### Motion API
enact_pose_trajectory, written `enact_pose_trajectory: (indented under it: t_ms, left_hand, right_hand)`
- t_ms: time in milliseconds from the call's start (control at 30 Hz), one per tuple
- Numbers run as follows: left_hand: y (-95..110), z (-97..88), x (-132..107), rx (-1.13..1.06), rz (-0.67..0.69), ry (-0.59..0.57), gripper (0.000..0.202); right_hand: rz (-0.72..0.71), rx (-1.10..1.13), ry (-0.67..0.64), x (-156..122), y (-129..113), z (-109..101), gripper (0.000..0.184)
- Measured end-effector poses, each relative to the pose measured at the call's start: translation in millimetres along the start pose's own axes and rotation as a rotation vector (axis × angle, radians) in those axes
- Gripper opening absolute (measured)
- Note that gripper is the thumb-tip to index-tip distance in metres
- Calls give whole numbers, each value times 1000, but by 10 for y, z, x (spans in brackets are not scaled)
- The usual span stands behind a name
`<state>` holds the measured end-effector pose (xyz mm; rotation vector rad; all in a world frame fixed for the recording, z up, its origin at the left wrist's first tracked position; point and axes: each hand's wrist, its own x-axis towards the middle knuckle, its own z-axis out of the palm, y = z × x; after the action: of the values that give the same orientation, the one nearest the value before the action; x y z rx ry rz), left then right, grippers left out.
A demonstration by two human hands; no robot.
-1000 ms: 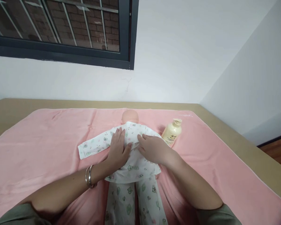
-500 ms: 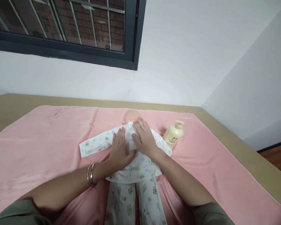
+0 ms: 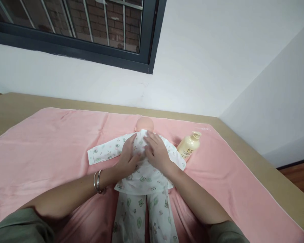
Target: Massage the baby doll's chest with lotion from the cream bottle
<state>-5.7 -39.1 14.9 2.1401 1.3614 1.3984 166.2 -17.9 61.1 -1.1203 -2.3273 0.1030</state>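
Left hand (image 3: pixel 128 159): thumb and fingers apart, blurred, over patterned shirt (image 3: pixel 147 185) | Right hand (image 3: pixel 157 152): thumb and fingers apart, over same shirt, just right of left hand | Doll head (image 3: pixel 144 124): just beyond both hands | Patterned trousers (image 3: pixel 158 216): nearer than hands | Pump bottle (image 3: pixel 188 146): right of right hand, on pink blanket (image 3: pixel 243 189)

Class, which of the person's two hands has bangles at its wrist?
The left hand: it has the silver bangles, while the right hand has none.
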Motion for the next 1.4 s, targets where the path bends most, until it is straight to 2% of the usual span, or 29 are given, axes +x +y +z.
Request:
enact_pose_trajectory:
  t_ms: [33, 100, 167, 233, 300, 400, 567, 700, 867, 1000, 1133, 1233, 1333, 1400]
  left_hand:
    - [-54, -20, 77, 5, -41, 22, 61]
    - [-185, -45, 235, 71, -107, 53, 53]
    - [-318, -44, 354, 148, -162, 28, 47]
    - [-422, -21, 410, 197, -196, -31, 45]
    - [-482, 5, 413, 229, -195, -70, 45]
    - [-513, 19, 392, 262, -158, -69, 44]
    - [-578, -16, 432, 300, -101, -87, 43]
    - [-673, -49, 505, 335, -112, -124, 42]
    - [-747, -74, 555, 393, -118, -104, 44]
    - [-753, -81, 548, 375, -120, -109, 44]
    - [-693, -103, 528, 276, -156, -46, 40]
    - [-515, -140, 486, 189, -152, 64, 40]
    - [-134, -145, 401, 51, -70, 63, 39]
    - [226, -82, 353, -113, -101, -8, 33]
  right_hand:
    - [8, -5, 17, -2, 14, 8, 47]
    - [-21, -24, -49, -9, 32, 15, 49]
    - [-58, -46, -160, -37, 31, 4, 50]
    - [-53, -74, -213, -113, 10, -24, 52]
    - [-45, -103, -227, -249, -34, -55, 56]
    - [-53, -132, -247, -535, -124, -87, 63]
    - [-26, -106, -319, -918, -234, -77, 92]
    - [26, -58, -331, -924, -278, -42, 105]
    - [81, -51, -349, -813, -329, -12, 100]
    - [134, -25, -336, -929, -360, 26, 100]
    - [258, 34, -310, -1182, -452, 18, 95]
    - [220, 58, -339, -1346, -575, -103, 84]
    - [118, 85, -348, -1403, -614, -348, 60]
    - [81, 130, -252, -1353, -520, -565, 42]
